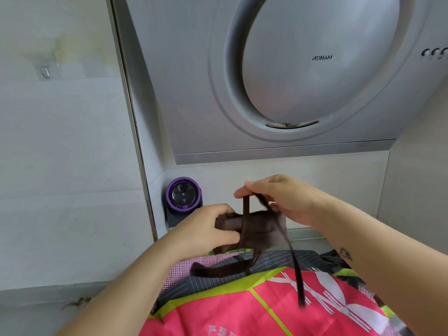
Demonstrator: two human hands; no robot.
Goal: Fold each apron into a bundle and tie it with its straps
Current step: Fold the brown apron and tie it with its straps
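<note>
The left grip [206, 229] is closed around a folded brown bundle [261, 229], fingers curled over its left end, holding it in the air above a pile of aprons near the back edge of the worktop [310, 238]. The right grip [283, 200] pinches a brown strap [246, 214] between thumb and fingers just above the bundle, the strap running down across its front. A second strap [297, 270] hangs over the pink apron [242, 311] on top of the pile, which overlaps a grey striped apron [278, 259]. A purple-lidded jar [184, 194] stands in the back corner, under the hood [291, 81].
</note>
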